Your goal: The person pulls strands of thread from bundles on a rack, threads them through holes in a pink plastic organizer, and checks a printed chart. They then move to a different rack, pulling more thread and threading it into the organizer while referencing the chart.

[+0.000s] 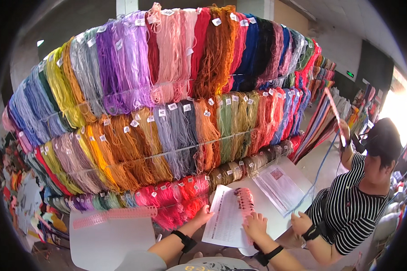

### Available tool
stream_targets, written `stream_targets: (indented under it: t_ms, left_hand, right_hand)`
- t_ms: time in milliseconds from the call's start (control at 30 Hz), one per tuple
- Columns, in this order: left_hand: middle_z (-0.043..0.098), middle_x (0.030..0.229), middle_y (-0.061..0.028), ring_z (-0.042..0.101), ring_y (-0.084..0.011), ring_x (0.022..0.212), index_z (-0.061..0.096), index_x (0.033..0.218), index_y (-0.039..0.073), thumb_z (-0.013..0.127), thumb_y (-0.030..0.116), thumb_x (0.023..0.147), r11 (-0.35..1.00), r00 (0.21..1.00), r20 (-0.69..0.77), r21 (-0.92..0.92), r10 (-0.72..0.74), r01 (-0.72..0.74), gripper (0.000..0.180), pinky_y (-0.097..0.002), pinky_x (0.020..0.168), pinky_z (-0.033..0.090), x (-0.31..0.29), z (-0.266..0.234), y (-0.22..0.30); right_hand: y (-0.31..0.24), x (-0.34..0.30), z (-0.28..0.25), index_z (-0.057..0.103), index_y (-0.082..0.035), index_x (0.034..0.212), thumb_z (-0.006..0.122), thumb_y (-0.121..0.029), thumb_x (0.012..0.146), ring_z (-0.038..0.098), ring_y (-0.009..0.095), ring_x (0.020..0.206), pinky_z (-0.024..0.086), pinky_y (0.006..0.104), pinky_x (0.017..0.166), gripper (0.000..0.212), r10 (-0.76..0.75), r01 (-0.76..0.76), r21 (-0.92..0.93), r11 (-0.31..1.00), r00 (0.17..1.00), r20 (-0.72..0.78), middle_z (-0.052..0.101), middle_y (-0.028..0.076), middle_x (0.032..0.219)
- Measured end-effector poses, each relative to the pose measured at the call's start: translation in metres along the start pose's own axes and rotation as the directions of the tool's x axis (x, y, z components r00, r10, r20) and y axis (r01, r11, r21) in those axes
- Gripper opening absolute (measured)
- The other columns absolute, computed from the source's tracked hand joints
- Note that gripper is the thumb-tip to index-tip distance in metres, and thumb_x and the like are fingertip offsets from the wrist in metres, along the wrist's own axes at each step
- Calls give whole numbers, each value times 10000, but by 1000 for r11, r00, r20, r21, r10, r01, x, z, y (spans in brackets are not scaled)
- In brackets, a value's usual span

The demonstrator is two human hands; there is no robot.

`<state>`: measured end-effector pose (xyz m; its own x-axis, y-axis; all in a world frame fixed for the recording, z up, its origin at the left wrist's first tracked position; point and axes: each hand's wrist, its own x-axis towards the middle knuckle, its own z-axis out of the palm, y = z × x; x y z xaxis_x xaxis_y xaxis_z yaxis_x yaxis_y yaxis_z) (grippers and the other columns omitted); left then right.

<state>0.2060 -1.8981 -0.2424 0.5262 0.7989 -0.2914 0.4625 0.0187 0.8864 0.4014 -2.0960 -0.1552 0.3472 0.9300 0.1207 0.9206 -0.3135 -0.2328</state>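
A printed white sheet [222, 216] is tilted in front of me above the white table's edge. My left hand [204, 215] pinches its left edge between thumb and fingers. Along the sheet's right side lies a pink strip with a row of holes [245, 201], with dark reddish bits of thread in several holes. My right hand [256, 226] is closed over the strip's lower end, its fingers bent against strip and sheet; what lies under the palm is hidden. Beyond, a second printed sheet [279, 186] with a reddish picture rests on the table.
A rack of colourful thread hanks [176, 135] with small white tags spans the space ahead. At left, pink holed strips [115, 216] lie on a white table [117, 239]. At right, a co-worker [357, 198] in stripes raises a pinkish strip [332, 105]; blue yarn [321, 167] hangs nearby.
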Motion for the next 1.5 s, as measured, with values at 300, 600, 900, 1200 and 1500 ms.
stream_targets:
  t_ms: [300,600,900,1200,1500]
  left_hand:
    - [631,874,-125,608,-196,828,473,1199,26,663,222,818,998,999,15,-49,39,-39,469,-337,731,478,-30,-15,-17]
    - [655,931,-91,633,-145,813,498,1232,48,615,246,874,960,993,59,-255,-107,118,426,-300,723,487,-66,-42,-6]
    - [616,1010,-85,618,-136,843,526,1184,12,578,195,917,841,997,59,-535,-58,81,327,-259,731,517,-93,-58,18]
    - [592,1077,-100,587,-159,983,514,1183,-21,540,198,940,835,991,96,-535,-88,126,328,-290,811,505,-120,-83,44]
    - [571,1129,-116,574,-184,1028,496,1206,-45,514,162,953,816,991,114,-566,-64,118,327,-302,852,507,-130,-91,58]
  right_hand:
    - [-44,217,-206,625,2,1007,595,-132,847,613,204,877,470,305,783,212,21,360,621,696,854,-520,649,124,938]
    - [-187,259,-298,599,4,1046,572,-123,902,560,61,823,445,220,729,194,-341,609,725,322,789,-512,621,7,898]
    - [-271,288,-313,616,-11,1007,591,-109,880,567,89,768,458,247,702,162,-485,697,653,297,699,-526,626,34,832]
    - [-280,328,-340,560,-30,1053,512,-91,929,567,71,778,438,211,630,146,-71,774,601,198,623,-779,585,18,857]
    - [-259,387,-368,608,22,957,572,-147,888,563,135,448,449,287,454,186,21,634,714,298,743,-668,639,68,655]
